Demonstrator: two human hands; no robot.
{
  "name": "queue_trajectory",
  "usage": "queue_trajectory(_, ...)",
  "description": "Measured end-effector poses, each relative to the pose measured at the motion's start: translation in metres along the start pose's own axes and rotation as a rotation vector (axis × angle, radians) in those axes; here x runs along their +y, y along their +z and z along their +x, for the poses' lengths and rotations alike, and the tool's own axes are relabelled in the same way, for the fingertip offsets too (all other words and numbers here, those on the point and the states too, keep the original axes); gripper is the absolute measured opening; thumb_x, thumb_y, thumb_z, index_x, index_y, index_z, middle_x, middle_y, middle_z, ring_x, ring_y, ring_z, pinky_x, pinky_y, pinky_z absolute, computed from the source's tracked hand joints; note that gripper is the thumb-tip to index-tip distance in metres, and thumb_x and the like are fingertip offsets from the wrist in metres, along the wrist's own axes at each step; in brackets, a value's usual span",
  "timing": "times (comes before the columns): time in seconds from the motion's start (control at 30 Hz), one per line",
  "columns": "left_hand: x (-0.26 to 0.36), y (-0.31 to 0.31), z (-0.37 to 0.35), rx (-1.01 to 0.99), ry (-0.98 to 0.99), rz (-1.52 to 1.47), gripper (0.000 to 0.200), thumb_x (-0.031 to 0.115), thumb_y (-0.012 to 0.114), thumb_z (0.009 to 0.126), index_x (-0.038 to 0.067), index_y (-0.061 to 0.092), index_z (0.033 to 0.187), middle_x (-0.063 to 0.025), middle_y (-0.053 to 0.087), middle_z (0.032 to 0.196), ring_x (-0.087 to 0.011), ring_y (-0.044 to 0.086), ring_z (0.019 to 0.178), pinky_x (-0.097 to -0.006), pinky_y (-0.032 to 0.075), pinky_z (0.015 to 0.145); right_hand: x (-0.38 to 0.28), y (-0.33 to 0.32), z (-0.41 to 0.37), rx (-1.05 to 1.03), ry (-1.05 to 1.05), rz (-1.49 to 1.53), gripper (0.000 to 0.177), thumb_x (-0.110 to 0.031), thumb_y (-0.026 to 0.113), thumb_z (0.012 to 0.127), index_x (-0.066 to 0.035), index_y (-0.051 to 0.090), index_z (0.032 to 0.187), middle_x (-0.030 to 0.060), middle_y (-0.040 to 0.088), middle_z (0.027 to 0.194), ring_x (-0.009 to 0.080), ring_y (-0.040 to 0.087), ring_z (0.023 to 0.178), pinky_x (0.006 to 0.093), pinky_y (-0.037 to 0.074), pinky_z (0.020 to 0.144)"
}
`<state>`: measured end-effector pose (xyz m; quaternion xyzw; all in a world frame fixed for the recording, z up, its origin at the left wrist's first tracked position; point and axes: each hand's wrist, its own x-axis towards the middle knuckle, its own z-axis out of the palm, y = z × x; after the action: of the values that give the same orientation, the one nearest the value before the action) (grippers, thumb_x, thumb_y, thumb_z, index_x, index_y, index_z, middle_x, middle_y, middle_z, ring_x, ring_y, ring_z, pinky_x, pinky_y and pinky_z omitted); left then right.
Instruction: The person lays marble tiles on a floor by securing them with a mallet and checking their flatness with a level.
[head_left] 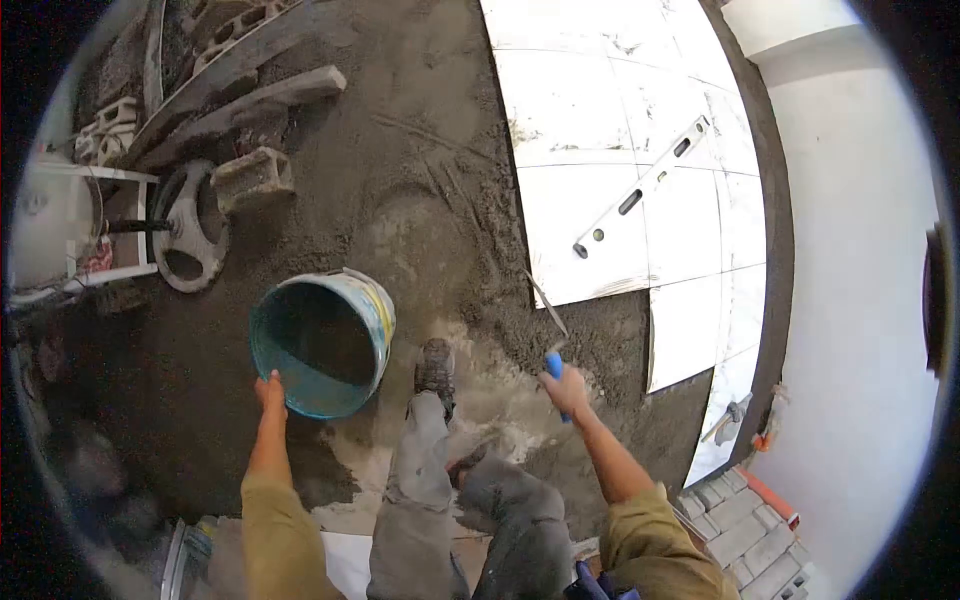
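Bucket (377,325) tilted on the grey floor (440,100), dark mix (325,335) inside, clamped at the rim in left hand (271,392). Blue-handled trowel (555,366) wrapped tight in right hand (570,391), near the white tiles (565,200).

Bucket (377,312) L of trowel (555,364), lvl (646,184) on tiles (575,95).

My left hand (271,391) is clasped at left, its bare forearm (270,445) reaching nearly straight toward the far side. My right hand (566,391) is closed, its forearm (613,457) slanting far and leftward.
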<state>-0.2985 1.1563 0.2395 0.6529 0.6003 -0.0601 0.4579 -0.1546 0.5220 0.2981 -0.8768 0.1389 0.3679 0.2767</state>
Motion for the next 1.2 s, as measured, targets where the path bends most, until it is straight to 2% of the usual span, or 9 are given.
queue_trajectory(0.2,0.035,0.027,-0.022,0.292,-0.011,0.56,0.054,0.034,0.054,0.097,0.003,0.043,0.141,-0.0238,0.047,0.138,-0.0388,0.051,0.122,-0.0476,0.044,0.099,0.032,-0.061,-0.062,-0.239,0.132,0.277,0.042,-0.03,0.065,0.083,0.001,0.055,0.109,0.0237,0.064,0.082,0.0389,0.065,0.071,0.0472,0.051,0.069)
queue_trajectory(0.27,0.086,0.054,-0.065,0.301,0.113,0.588,0.057,0.04,0.052,0.097,0.004,0.042,0.141,-0.0228,0.048,0.136,-0.037,0.052,0.12,-0.0454,0.045,0.098,0.051,-0.07,-0.034,-0.177,-0.009,-0.073,0.043,-0.033,0.064,0.082,-0.002,0.055,0.109,0.0234,0.064,0.086,0.0442,0.062,0.081,0.047,0.049,0.074)
queue_trajectory(0.33,0.12,0.082,-0.084,0.291,0.227,0.645,0.061,0.046,0.05,0.097,0.005,0.042,0.142,-0.0219,0.049,0.134,-0.0352,0.053,0.118,-0.0432,0.046,0.097,0.019,-0.099,-0.012,-0.059,-0.093,-0.015,0.041,-0.031,0.062,0.084,-0.002,0.055,0.111,0.0263,0.064,0.092,0.0464,0.063,0.086,0.0483,0.049,0.076)
queue_trajectory(0.4,0.143,0.123,-0.087,-0.053,0.025,-0.124,0.068,0.053,0.047,0.097,0.004,0.041,0.142,-0.0205,0.054,0.128,-0.03,0.055,0.115,-0.038,0.047,0.094,-0.013,-0.136,0.033,0.057,-0.186,0.057,0.04,-0.03,0.061,0.085,-0.002,0.053,0.113,0.0284,0.064,0.093,0.048,0.062,0.09,0.05,0.049,0.077)
queue_trajectory(0.47,0.214,0.163,-0.128,-0.094,-0.128,-0.099,0.073,0.056,0.048,0.096,0.001,0.039,0.143,-0.0188,0.055,0.123,-0.0248,0.055,0.113,-0.0334,0.047,0.091,-0.058,-0.186,0.097,-0.049,-0.175,-0.171,0.044,-0.029,0.06,0.086,-0.003,0.051,0.12,0.0303,0.064,0.094,0.0483,0.062,0.092,0.0519,0.048,0.078)
queue_trajectory(0.6,0.155,0.249,-0.074,0.365,0.049,0.4,0.079,0.051,0.046,0.097,-0.012,0.03,0.142,-0.0331,0.047,0.136,-0.0458,0.049,0.124,-0.0464,0.039,0.103,-0.171,-0.25,0.248,0.072,-0.273,-0.273,0.048,-0.028,0.059,0.088,-0.004,0.048,0.127,0.031,0.064,0.092,0.0491,0.062,0.088,0.0548,0.049,0.078)
queue_trajectory(0.63,0.163,0.257,-0.071,0.353,0.021,0.402,0.079,0.051,0.046,0.097,-0.012,0.03,0.142,-0.0331,0.047,0.136,-0.0458,0.049,0.124,-0.0464,0.039,0.103,-0.178,-0.257,0.306,0.185,-0.528,-0.275,0.049,-0.029,0.059,0.088,-0.005,0.047,0.129,0.0309,0.065,0.091,0.0499,0.062,0.084,0.0556,0.049,0.076)
queue_trajectory(0.87,0.204,0.25,-0.09,0.349,-0.249,0.324,0.078,0.048,0.046,0.098,-0.017,0.03,0.139,-0.0388,0.044,0.134,-0.0487,0.048,0.123,-0.047,0.039,0.103,-0.402,-0.316,0.604,0.177,-0.675,-0.761,0.034,-0.022,0.049,0.086,-0.007,0.053,0.117,0.0287,0.065,0.102,0.0473,0.062,0.096,0.0554,0.049,0.084)
queue_trajectory(1.2,0.224,0.251,-0.097,0.299,-0.049,0.197,0.067,0.043,0.045,0.102,-0.017,0.037,0.131,-0.0355,0.048,0.13,-0.0429,0.051,0.12,-0.0436,0.038,0.101,-0.532,-0.323,0.679,0.107,-0.455,-1.131,0.039,-0.016,0.05,0.084,-0.012,0.059,0.121,0.0227,0.066,0.114,0.04,0.064,0.106,0.0487,0.051,0.087)
